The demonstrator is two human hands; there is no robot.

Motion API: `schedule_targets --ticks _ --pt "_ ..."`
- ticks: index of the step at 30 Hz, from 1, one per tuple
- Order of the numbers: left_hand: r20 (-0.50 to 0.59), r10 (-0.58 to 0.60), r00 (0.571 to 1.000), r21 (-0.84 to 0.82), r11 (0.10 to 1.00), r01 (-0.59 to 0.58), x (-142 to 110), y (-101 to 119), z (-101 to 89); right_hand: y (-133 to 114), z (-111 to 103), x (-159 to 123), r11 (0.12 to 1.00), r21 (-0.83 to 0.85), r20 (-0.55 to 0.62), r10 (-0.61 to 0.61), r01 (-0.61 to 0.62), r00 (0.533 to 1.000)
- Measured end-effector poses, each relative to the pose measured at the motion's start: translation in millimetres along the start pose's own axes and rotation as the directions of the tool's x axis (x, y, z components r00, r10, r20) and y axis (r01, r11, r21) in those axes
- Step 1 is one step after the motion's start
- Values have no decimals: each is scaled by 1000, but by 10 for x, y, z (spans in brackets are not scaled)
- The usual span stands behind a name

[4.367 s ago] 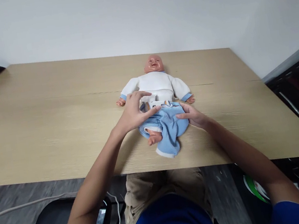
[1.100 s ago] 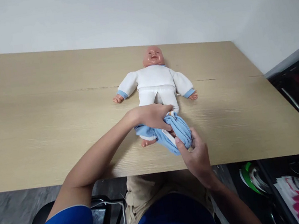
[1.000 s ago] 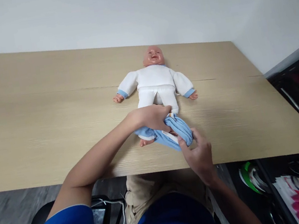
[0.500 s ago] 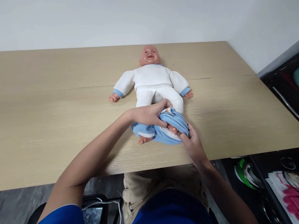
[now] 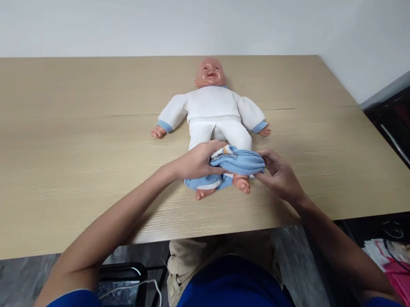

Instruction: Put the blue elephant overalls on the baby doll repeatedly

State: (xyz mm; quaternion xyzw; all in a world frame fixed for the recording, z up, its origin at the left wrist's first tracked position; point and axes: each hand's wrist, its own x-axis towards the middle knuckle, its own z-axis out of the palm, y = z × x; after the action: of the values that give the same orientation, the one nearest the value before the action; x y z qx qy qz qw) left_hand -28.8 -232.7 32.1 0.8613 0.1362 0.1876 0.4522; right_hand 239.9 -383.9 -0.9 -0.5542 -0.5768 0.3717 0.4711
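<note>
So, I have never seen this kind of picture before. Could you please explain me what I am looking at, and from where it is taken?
There is no machine here: the work is done by a person's two bare hands. One camera, worn on that person's head, takes every picture, looking forward and down. On the table a baby doll lies on its back. A light-blue garment is bunched around its lower legs, and both its feet show below the cloth. The left hand and the right hand hold the bunched garment, one at each side.
</note>
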Motion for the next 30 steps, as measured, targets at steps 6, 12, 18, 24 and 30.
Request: schedule_targets --ticks 6,12,18,24,30 --pt "-45 13 999 171 985 -5 -115 -6 -58 -148 -281 301 966 -227 340 -38 122 940" --pt "-209 11 978 275 960 48 -456 -140 -149 -225 -370 366 914 -305 407 -128 267 904" --pt "-221 17 975 84 996 1 -455 -310 -221 -73 -372 630 991 -52 350 -99 125 932" --pt "-397 -46 917 -60 998 24 -494 -404 -123 109 -114 936 997 59 155 32 -42 987" --pt "-260 -52 964 -6 999 52 -845 -546 -305 285 49 856 975 153 64 151 -159 987"
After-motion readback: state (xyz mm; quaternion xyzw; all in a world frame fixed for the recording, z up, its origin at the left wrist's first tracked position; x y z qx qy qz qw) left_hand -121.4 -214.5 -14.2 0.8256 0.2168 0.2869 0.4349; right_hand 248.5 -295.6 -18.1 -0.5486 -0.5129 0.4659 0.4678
